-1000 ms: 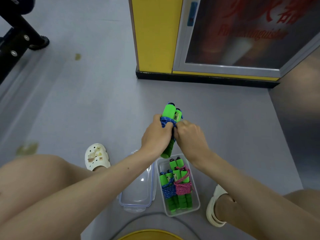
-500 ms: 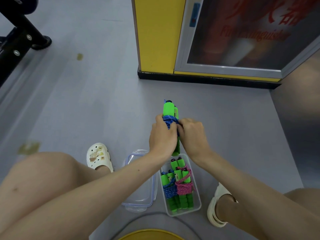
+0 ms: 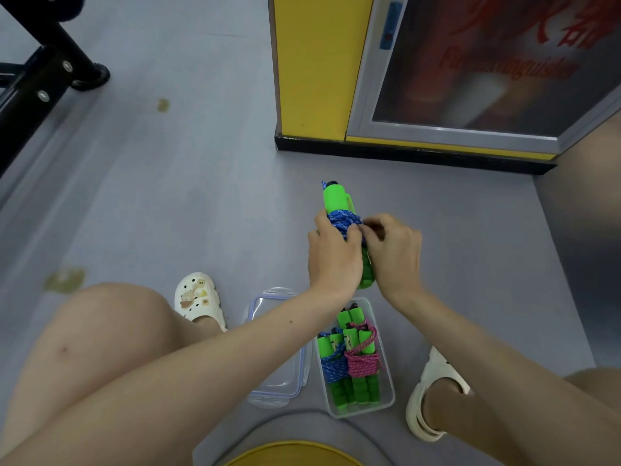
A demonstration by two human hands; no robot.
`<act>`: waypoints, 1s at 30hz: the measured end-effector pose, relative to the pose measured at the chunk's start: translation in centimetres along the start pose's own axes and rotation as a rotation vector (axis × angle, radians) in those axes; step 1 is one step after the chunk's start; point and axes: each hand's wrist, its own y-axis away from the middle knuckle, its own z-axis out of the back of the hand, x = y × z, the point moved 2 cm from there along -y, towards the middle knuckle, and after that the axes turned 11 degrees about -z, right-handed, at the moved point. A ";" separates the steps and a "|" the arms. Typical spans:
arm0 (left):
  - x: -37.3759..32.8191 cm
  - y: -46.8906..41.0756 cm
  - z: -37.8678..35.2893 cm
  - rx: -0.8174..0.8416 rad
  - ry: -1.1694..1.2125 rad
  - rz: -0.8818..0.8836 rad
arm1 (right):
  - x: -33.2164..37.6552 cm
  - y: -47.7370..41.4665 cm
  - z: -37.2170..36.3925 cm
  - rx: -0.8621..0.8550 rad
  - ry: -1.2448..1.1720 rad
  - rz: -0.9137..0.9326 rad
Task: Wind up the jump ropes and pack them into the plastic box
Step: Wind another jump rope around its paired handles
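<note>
1. Two wound ropes already lie in the box (image 3: 387,359), which stands open on the floor (image 3: 201,196), near the person and between the feet. The blue bundle (image 3: 332,366) lies on the left and the pink bundle (image 3: 363,363) touches it on the right. Each has its cord wrapped round a pair of green handles.
2. The lid (image 3: 279,381) is off and lies just beside the box on its left.
3. A third rope (image 3: 342,216) is held above the floor, just past the far end of the box. Its two green handles (image 3: 336,198) lie side by side, pointing away from the person. Blue cord (image 3: 347,220) is coiled round their middle.
4. The left hand (image 3: 331,255) grips the handles at the coil, fingers curled round them. The right hand (image 3: 395,253) pinches the cord at the right side of the coil with curled fingertips. The cord's loose end is hidden between the fingers.
5. No slack cord hangs down, so the winding looks nearly finished. What seems to remain on this rope is tucking or tying off the end.
6. After that the rope has to go into the box. The two bundles fill much of it, so the third will probably lie beside them or on top.
7. No unwound rope shows on the floor. Whether more ropes wait out of view cannot be told.
</note>
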 end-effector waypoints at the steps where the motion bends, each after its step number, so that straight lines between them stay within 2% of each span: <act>1: 0.1 0.1 0.0 0.005 -0.008 -0.004 | -0.1 0.0 -0.1 0.016 0.031 0.025; 6: -0.1 0.4 0.0 0.034 -0.059 -0.059 | -1.1 0.3 -0.8 0.074 0.154 0.049; 15: -0.3 -0.7 0.9 -0.003 0.077 0.035 | -0.6 -0.5 0.6 0.085 0.005 0.117; 22: -0.4 -0.9 1.4 0.035 0.273 0.131 | -0.2 -0.7 2.0 0.070 -0.096 0.149; 26: -0.7 -1.1 1.8 0.069 0.321 0.140 | -0.2 -0.5 2.6 0.025 -0.202 0.034; 30: -1.2 -1.1 1.8 0.063 0.398 0.143 | -0.4 -0.5 2.7 0.068 -0.415 -0.147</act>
